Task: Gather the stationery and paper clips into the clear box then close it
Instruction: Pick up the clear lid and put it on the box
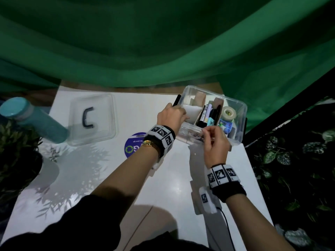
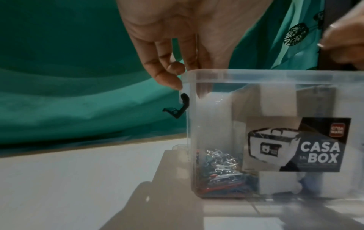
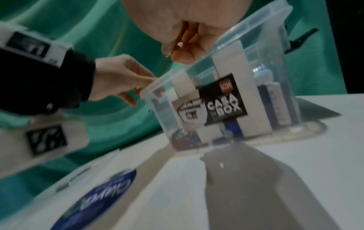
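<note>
Clear box (image 2: 275,72), open, at the far right of the white table (image 1: 108,178), holding markers (image 1: 210,115), a tape roll (image 1: 228,113) and paper clips (image 2: 220,163) at its bottom. Left hand (image 1: 171,116) grips the left wall, fingers straddling the rim. Right hand (image 1: 215,144) hovers over the near rim, fingertips (image 3: 177,54) pressed together on a small shiny item (image 3: 180,44), too small to identify. Lid (image 1: 101,127) lies flat to the left, beside a teal bottle (image 1: 34,120)

The box (image 1: 239,107) stands at the far right of the worktop (image 1: 172,178). Its lid (image 1: 92,118) lies flat well to the left, with a bottle (image 1: 34,120) on its side just left of it. A sticker (image 1: 135,144) sits nearer, between lid and box. Inside the box, paper clips (image 2: 222,168) lie near-left, markers (image 1: 210,115) in the middle and a tape roll (image 1: 228,113) on the right.
</note>
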Demonstrator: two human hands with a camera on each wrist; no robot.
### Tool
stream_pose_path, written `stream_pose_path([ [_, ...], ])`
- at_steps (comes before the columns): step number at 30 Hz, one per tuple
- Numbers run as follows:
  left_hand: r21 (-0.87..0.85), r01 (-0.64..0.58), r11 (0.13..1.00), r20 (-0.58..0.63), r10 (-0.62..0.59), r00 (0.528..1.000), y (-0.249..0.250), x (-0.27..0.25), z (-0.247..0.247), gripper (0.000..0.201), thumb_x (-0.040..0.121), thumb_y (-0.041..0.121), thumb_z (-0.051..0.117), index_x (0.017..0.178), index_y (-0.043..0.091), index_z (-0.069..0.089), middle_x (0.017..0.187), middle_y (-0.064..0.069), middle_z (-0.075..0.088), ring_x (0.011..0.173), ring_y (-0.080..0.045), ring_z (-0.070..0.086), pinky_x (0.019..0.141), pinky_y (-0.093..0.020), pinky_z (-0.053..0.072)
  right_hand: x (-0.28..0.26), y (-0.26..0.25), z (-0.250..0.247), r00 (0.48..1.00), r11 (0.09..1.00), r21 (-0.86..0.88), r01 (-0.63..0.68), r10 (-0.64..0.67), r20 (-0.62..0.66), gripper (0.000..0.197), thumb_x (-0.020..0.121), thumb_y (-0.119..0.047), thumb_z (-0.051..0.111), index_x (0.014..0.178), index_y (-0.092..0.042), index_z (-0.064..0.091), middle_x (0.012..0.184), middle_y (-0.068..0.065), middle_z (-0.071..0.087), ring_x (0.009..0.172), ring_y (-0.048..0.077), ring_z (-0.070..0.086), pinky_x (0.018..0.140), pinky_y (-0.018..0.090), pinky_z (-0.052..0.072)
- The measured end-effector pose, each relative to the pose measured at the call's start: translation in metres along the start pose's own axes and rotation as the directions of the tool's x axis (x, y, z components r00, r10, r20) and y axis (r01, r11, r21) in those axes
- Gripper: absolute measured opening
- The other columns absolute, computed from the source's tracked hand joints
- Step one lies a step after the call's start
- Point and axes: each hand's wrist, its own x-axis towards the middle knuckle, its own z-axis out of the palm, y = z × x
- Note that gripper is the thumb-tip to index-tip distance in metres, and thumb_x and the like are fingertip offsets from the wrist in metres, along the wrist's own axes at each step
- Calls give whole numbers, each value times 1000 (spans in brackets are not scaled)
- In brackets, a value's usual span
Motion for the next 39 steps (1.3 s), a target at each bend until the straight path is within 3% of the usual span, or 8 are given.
stream_pose_path([
  [10,-340,220,914,-199,-298,933,-57,-48,8,33,91,8,47,123,11,53,122,-7,54,104,-25,57,83,-42,52,58,-25,33,985,971,-198,136,-110,136,11,89,-14,59,87,-9,69,87,7,68,76,23,63,66,30,50],
  [13,-171,518,838,-25,-530,848,-112,-67,7,54,95,22,46,144,8,28,147,-11,34,135,-28,32,108,-41,35,56,-26,49,975,870,-482,105,6,223,38,96,-34,45,88,-9,71,98,11,68,94,29,57,72,32,41],
  [17,135,595,792,351,-600,719,-185,-100,5,79,92,54,40,149,31,-11,160,4,-8,146,-36,-8,111,-63,12,40,-45,69,954,817,-495,296,-272,122,18,87,-25,52,93,-16,67,110,9,60,105,26,42,87,37,30],
  [22,253,366,896,461,-444,769,-194,-139,5,75,93,45,48,149,34,-1,160,8,-1,147,-35,-2,112,-65,12,18,-72,114,816,771,-330,544,-394,422,15,78,-20,58,90,-18,66,106,6,57,102,26,47,83,39,33],
  [25,124,412,903,380,-427,821,-180,-173,-2,51,93,47,45,140,29,39,152,5,34,147,-25,13,110,-61,17,3,-74,141,756,823,-236,517,-310,577,15,80,-17,59,91,-17,69,107,6,56,103,29,49,81,41,42],
  [29,-483,623,615,108,-665,739,-185,-200,-13,30,92,35,53,91,14,75,114,-12,69,123,-23,55,99,-35,45,0,-64,168,678,855,-341,390,-16,735,52,87,-21,56,138,-19,42,144,12,34,128,31,35,100,48,40],
  [33,-581,600,549,-130,-791,598,-205,-199,-11,34,85,17,58,119,13,62,127,-13,52,121,-29,50,108,-44,39,1,-61,183,576,892,-430,141,279,768,69,93,-29,50,150,-20,12,152,16,24,135,38,28,108,49,30],
  [39,-739,645,-193,441,-862,247,-232,-168,-18,113,58,80,59,147,19,23,153,-6,31,138,-28,35,113,-47,30,3,-78,197,514,872,-212,-441,439,737,70,94,-27,51,150,-11,13,153,13,29,138,30,33,113,37,27],
])
